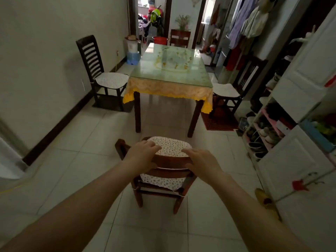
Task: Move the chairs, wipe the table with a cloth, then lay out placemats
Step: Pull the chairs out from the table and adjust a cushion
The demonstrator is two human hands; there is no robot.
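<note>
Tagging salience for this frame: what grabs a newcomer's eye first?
Both hands, left hand and right hand, grip the top rail of a wooden chair pulled clear of the table, bottom centre. Beyond it stands the glass-topped table with its yellow-fringed cloth, a chair at either side.

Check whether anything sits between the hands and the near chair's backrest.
Nothing visible does. The left hand and right hand already rest on the top rail of the near chair, which stands apart from the table.
</note>
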